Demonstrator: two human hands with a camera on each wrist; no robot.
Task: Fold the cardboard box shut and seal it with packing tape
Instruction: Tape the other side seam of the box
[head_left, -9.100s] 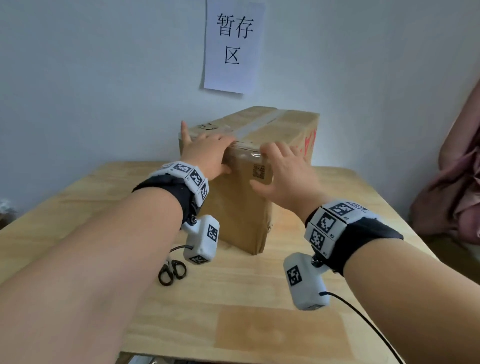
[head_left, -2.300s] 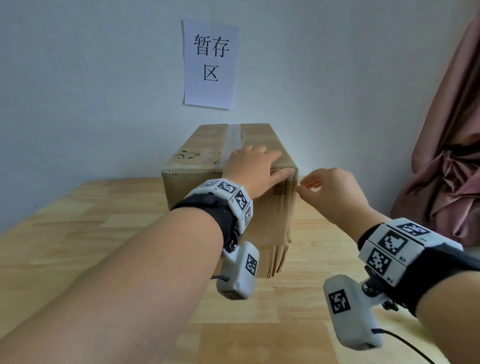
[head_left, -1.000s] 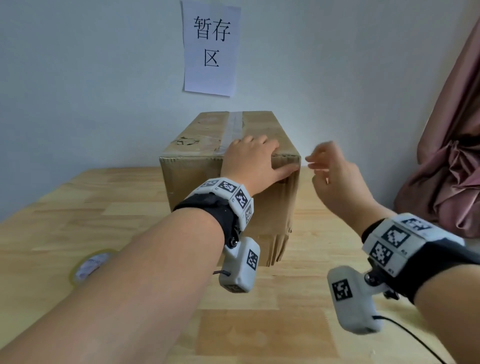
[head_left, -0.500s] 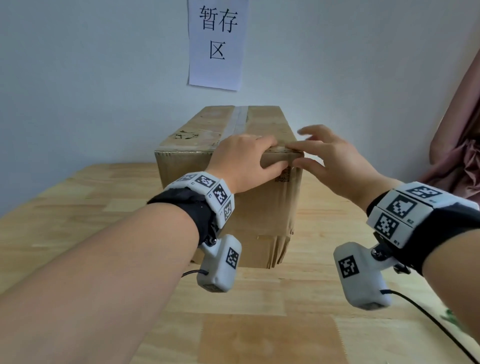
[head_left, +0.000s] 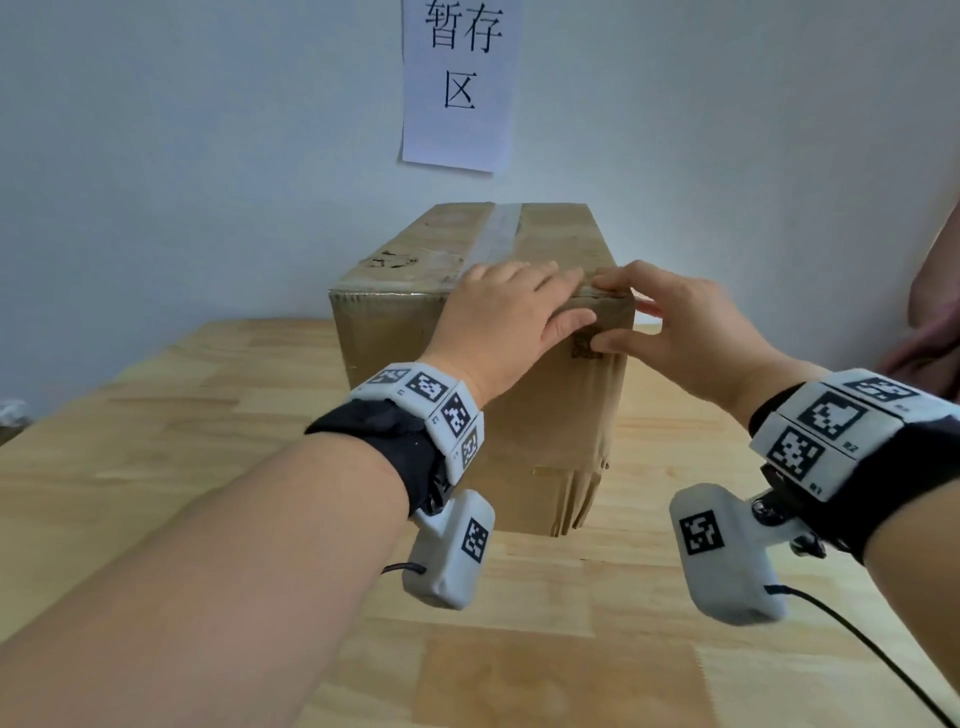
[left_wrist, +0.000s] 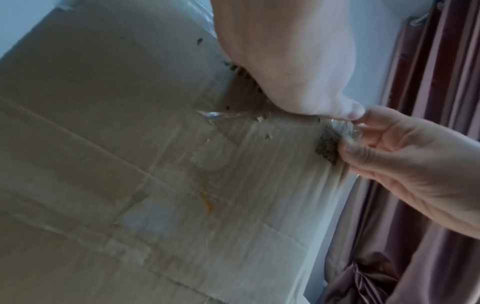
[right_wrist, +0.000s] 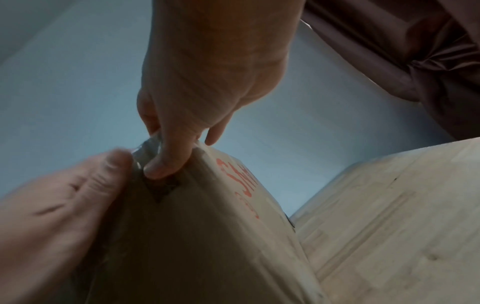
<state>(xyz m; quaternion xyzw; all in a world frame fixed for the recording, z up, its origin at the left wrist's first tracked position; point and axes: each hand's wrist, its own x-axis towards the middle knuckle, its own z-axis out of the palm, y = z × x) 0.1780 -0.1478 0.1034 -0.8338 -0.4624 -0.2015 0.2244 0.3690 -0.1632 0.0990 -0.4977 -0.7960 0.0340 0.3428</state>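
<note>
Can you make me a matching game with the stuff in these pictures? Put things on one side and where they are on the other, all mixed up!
Things:
1. cardboard box
2. paper sign
3. left hand
4. curtain

Places:
A. stuck on the wall
B. pressing the box's top front edge
C. standing on the wooden table
D. hanging at the right

Pairs: 1-C, 2-A, 3-B, 4-D

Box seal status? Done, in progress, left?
Done: cardboard box flaps are folded shut, with a clear tape strip along the top seam. In hand: the left hand presses the near top edge while the right hand pinches the tape end at the front corner. Left: smoothing that end flat; the far end is hidden.
</note>
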